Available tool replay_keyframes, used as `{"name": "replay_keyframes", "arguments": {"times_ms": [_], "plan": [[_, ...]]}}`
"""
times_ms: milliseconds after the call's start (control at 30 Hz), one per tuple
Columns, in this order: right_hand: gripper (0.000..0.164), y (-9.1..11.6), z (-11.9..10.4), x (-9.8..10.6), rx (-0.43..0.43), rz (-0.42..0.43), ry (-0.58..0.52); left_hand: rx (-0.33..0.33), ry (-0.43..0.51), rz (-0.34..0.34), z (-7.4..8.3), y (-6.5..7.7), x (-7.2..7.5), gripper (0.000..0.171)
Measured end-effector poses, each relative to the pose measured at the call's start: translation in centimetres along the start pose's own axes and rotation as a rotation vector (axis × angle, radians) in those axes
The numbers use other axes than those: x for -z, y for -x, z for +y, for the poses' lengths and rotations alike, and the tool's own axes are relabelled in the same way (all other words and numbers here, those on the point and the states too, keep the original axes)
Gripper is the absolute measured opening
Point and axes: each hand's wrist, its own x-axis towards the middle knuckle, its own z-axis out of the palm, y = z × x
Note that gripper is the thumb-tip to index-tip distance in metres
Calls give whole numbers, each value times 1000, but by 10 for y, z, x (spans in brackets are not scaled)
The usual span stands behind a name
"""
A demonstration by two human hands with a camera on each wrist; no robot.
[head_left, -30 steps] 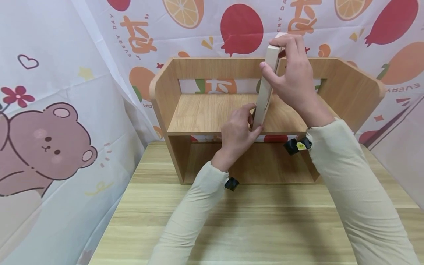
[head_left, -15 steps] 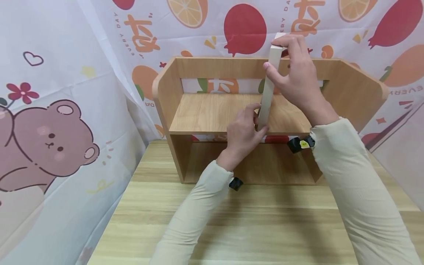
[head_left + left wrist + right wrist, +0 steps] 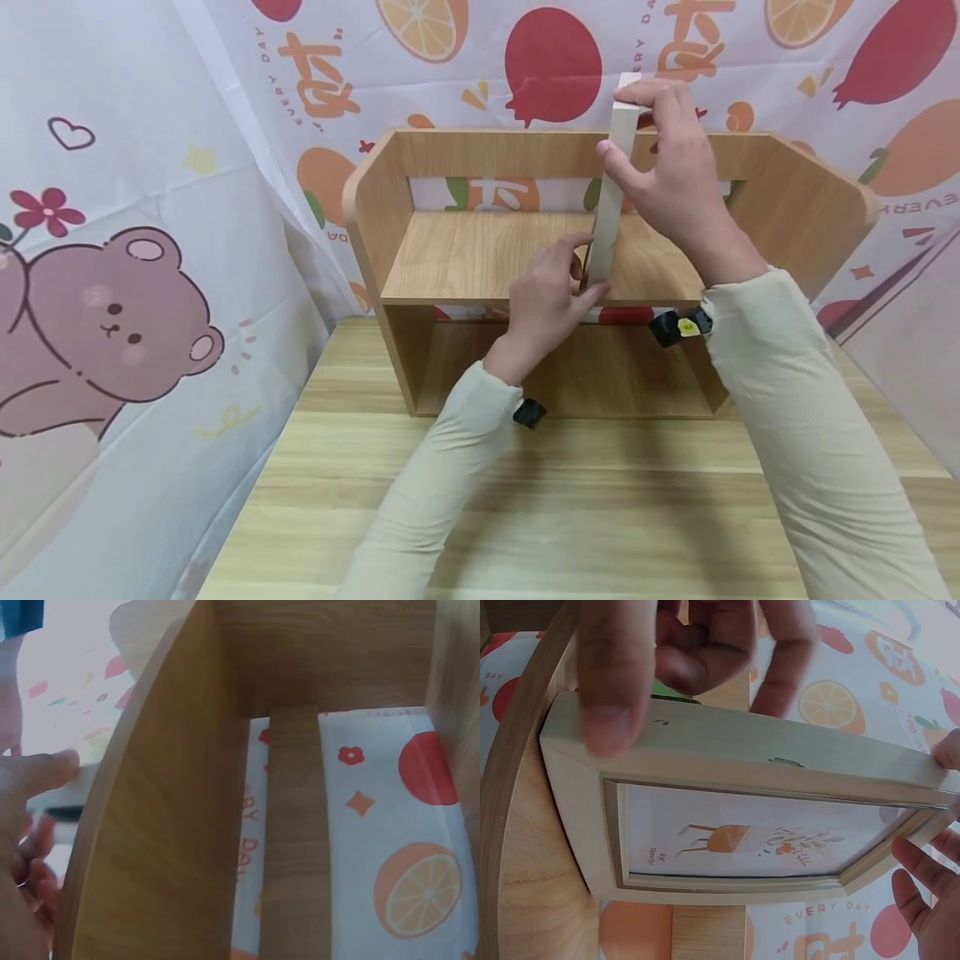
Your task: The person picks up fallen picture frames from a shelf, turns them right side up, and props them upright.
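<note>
The left hand (image 3: 547, 300) and right hand (image 3: 671, 158) hold a picture frame (image 3: 613, 200) on end inside a rack (image 3: 495, 154). The left side panel (image 3: 375, 217) lies left of the left fingers, the right side panel (image 3: 810, 196) right of the right fingers. The back of the rack crosses behind both sets of fingers. The upper board (image 3: 465, 258) lies under them; whether the frame's lower end touches it cannot be told. The table (image 3: 600, 517) extends below and in front of the fingers; a printed cloth (image 3: 450, 92) hangs behind.

Left fingers: pinching the frame near its lower end, thumb on the narrow front edge. Right fingers: pinching the upper end, index finger over the top, thumb on the front edge.

Rack: light brown wood finish, fine grain, panels with rounded front corners. Table: paler, streaked wood pattern. Frame: rectangular, off-white, with small dark marks on the narrow edge; its face, turned toward the right fingers' side, shows a printed insert (image 3: 731, 838) with an orange, legged shape and leafy sprays.
</note>
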Motion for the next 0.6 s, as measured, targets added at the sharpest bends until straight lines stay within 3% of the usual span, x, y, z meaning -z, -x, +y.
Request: {"name": "replay_keyframes", "arguments": {"times_ms": [200, 367, 600], "plan": [[47, 1, 0, 1, 9, 3, 2, 33, 112, -121, -8, -5, 14, 46], [47, 1, 0, 1, 8, 3, 0, 103, 228, -216, -15, -10, 19, 47], [47, 1, 1, -1, 2, 6, -19, 133, 274, -287, -22, -13, 21, 53]]}}
